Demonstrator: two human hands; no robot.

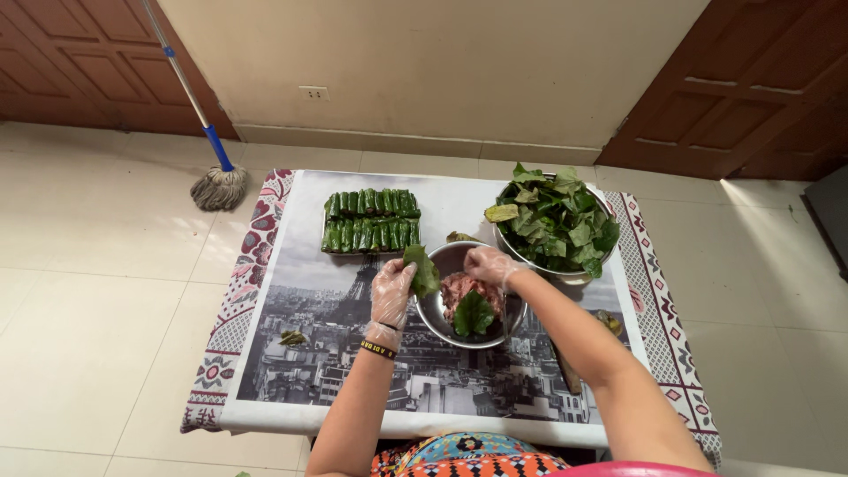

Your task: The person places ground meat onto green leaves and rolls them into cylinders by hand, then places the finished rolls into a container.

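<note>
2 hands: gloved, mid-frame.
Left hand (391, 294): fingers grasping leaf (423, 269).
Right hand (488, 264): fingers pinching meat (463, 287) over bowl (431, 309); best a small pinch.

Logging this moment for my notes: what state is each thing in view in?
left hand: gloved, holding a green leaf.
right hand: gloved, over the meat, fingers bent.
steel bowl: holds minced meat, one leaf on top.
leaf bowl: heaped with loose leaves.
rolls: wrapped, lined up in two rows.
mop: leaning on the wall, head on the floor.
doors: shut.
</note>
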